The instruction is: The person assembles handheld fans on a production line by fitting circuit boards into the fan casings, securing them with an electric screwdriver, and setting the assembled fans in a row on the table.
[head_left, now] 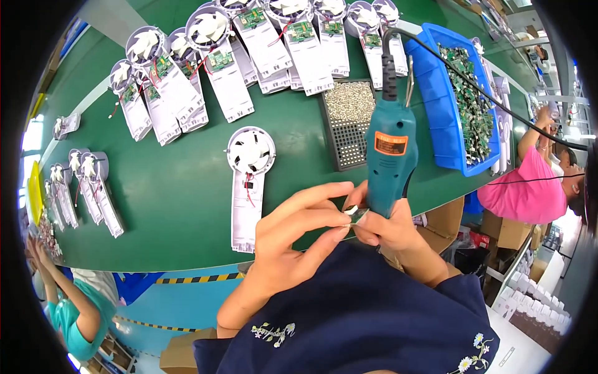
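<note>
Green belt runs across pretty much the whole view, curving with the lens, and it's loaded: a long fanned-out row of white fan halves with little green boards sits along the far side, a few more are bunched at the left edge, and one lone fan shell lies near the middle with its round end pointing away. Just right of that there's a dark tray of screws, and beyond it a blue bin heaped with green circuit boards. Right hand is wrapped around a teal electric screwdriver, held upright over the near edge of the belt, black cord looping off to the right. Left hand is pinching a small white part between thumb and forefinger, right up against the driver's lower end and touching the right hand's fingers. Can't tell what the part is, too small. Along the near side there's a blue panel with yellow-black hazard tape. One person in pink is reaching up on the right, another in teal is at lower left. Cardboard boxes sit under the right end.
</note>
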A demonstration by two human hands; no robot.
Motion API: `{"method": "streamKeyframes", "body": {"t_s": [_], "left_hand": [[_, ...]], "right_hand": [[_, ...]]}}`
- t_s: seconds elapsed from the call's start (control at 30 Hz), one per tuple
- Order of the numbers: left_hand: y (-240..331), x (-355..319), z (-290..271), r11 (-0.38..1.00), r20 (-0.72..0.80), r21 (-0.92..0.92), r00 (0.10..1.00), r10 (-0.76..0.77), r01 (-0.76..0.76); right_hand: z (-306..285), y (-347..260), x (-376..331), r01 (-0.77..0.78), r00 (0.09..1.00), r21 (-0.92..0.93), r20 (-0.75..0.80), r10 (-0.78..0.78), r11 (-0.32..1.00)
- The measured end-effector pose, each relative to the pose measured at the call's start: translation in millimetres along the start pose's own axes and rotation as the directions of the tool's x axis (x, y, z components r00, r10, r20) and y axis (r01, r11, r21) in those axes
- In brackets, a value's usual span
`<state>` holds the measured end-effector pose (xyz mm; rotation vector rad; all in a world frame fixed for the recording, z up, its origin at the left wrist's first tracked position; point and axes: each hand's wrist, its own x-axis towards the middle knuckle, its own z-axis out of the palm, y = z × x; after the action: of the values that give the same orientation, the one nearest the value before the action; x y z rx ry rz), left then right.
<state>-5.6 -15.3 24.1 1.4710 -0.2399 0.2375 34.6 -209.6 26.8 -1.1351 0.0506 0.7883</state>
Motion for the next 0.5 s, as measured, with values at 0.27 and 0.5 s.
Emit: {"method": "streamKeyframes", "body": {"t_s": [0.27, 0.5], "left_hand": [[-8, -4, -3, 0.974, 0.028, -0.182, 0.991, -0.132, 0.135], [-2, 5, 0, 0.993, 0.054, 0.121, 0.999, -0.009, 0.002]], "right_hand": [[-6, 14, 9, -0.184, 0.971, 0.342, 0.209, 0.116, 0.922], [-4, 14, 1, -0.323, 0.946, 0.401, 0.166, 0.279, 0.857]]}}
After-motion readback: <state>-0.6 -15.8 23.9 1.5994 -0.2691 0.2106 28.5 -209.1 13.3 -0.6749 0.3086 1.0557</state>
